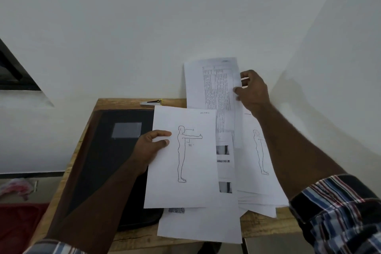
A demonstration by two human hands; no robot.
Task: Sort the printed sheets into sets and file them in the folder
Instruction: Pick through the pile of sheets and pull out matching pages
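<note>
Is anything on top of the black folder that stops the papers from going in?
Yes. The folder lies shut on the table. The left hand and its figure sheet hang over its right side.

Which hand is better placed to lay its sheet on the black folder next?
Left, probably. The left hand pinches the figure-drawing sheet right at the edge of the black folder. The right hand holds the text sheet raised on the far side, beyond the paper pile.
</note>
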